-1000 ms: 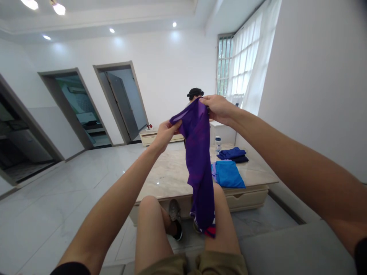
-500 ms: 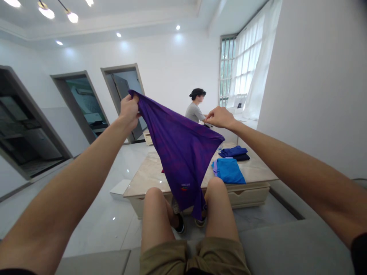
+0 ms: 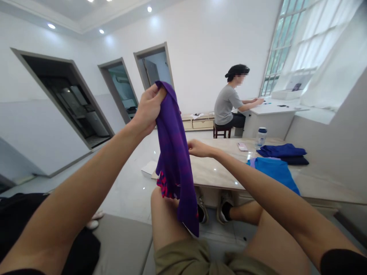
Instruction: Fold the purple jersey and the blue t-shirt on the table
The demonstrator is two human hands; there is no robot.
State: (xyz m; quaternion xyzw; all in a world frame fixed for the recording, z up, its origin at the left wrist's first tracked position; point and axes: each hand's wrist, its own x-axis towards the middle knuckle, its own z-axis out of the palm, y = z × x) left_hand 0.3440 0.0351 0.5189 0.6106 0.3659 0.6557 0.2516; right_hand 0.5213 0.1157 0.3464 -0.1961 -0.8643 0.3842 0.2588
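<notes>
Fingers of left hand (image 3: pixel 148 107) clench soft purple garment (image 3: pixel 174 160); right hand (image 3: pixel 198 148) pinches its limp hanging edge.

White walls (image 3: pixel 218 34), tiled floor (image 3: pixel 129 191) — barred window (image 3: pixel 289 42) (bright).

Right hand's (image 3: pixel 197 148) fingertips behind the purple garment (image 3: pixel 174 152); co-worker's face blurred.

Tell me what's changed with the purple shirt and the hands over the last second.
The purple jersey shirt, spread wide half a second ago, now hangs bunched from the raised left hand. The right hand has dropped to the cloth's edge at mid-height; its grip is hidden. The view swung left. The folded blue clothes on the marble coffee table stayed put, and the seated person remains at the desk.
</notes>
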